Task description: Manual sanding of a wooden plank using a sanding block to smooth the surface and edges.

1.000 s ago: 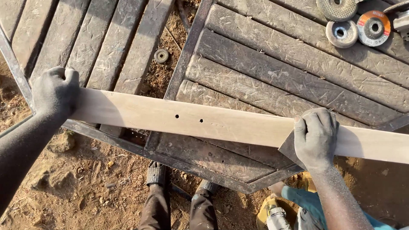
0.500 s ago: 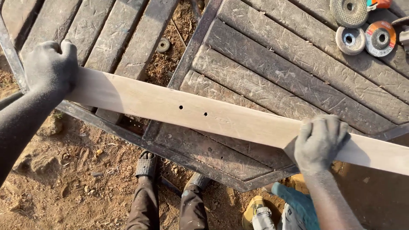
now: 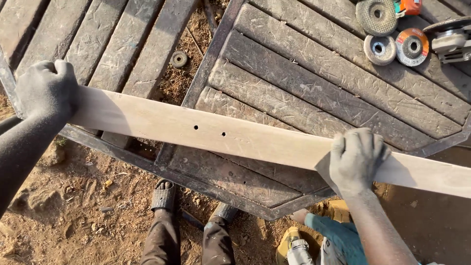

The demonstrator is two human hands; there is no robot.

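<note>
Two dusty hands grip one long pale plank (image 3: 235,135): your left hand (image 3: 46,91) is curled tight round its end at 9 o'clock, your right hand (image 3: 355,157) clamped over it toward 4 o'clock. It lies across the slatted bench top (image 3: 304,93), looks stiff, smooth and fairly light, so keep your holds wide. Grinding discs (image 3: 392,34) crowd 1 o'clock; bare ground at 7 o'clock gives room.

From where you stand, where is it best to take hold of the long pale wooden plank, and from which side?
Probably best near its two ends, from above, as both hands do now: left hand at the left end, right hand further right. The wooden plank is long, flat and thin, lying across the slatted metal-framed table, so a spread grip over the upper edge should stop it from tipping or swinging.
</note>
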